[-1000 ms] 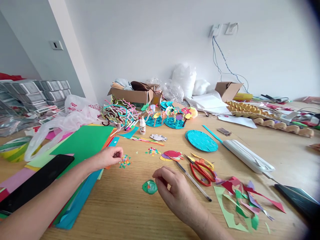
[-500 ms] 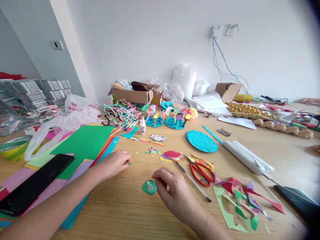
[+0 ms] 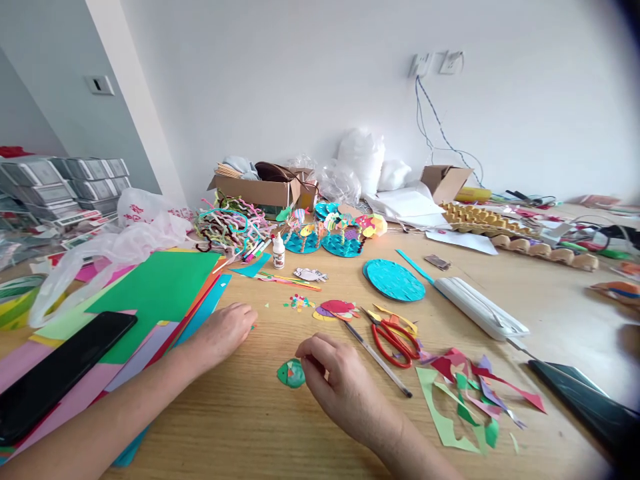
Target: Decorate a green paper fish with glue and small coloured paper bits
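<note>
Lying flat on the wood-grain tabletop (image 3: pixel 240 427), a green paper fish (image 3: pixel 289 374) sits immediately left of the right hand (image 3: pixel 337 383), which is clearly the nearer one. Its long axis runs roughly crosswise, head leftward, tail end concealed by the fingers. Right thumb and forefinger are bent toward each other; from where I stand, I cannot tell whether they pinch the fish. The left hand (image 3: pixel 225 333), farther off beyond the head, rests curled with fingertips lowered, its grip undetermined. Noted nearby: loose paper confetti (image 3: pixel 301 302), thin and brightly mixed; scissors (image 3: pixel 394 341) with smooth looped red handles; ragged-edged paper offcuts (image 3: pixel 440 420); overlapping blue ridged discs (image 3: pixel 397 281).
</note>
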The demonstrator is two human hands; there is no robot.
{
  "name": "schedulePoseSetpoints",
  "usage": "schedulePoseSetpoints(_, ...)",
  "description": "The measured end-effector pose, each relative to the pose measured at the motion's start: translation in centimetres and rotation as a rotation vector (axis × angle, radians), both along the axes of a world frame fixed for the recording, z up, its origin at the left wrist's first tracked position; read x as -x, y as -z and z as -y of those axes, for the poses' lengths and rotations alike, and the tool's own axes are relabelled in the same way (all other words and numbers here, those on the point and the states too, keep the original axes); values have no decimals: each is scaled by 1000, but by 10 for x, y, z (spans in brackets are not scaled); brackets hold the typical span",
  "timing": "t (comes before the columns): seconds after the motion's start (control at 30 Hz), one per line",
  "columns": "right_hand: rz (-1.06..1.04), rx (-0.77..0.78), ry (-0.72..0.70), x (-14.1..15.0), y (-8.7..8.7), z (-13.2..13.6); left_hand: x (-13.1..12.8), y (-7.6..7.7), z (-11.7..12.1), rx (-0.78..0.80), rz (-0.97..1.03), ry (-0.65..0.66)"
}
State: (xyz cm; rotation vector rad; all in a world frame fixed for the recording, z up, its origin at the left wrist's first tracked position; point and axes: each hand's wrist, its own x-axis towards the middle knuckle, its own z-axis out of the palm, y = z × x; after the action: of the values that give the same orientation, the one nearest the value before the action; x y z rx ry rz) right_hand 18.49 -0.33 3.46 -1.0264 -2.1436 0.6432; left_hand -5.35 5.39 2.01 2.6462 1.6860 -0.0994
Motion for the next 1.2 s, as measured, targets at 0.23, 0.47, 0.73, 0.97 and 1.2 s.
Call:
schedulePoseSetpoints(0.23, 12, 13, 10, 1, -4, -1, 6, -8, -6, 89, 94, -18)
schedulePoseSetpoints(0.47, -2, -18, 5, -1, -2, 0, 16, -12, -15, 135, 159, -13)
schedulePoseSetpoints(0.73, 13, -26, 13, -1, -2, -1, 12, -14, -10, 129, 149, -8)
schedulePoseSetpoints(0.97, 25, -17, 16, -1, -4, 0, 6, -4, -9, 86, 80, -14)
schedulePoseSetpoints(1.2, 45, -15, 19, 0, -4, 0, 4, -2, -8, 70, 85, -25)
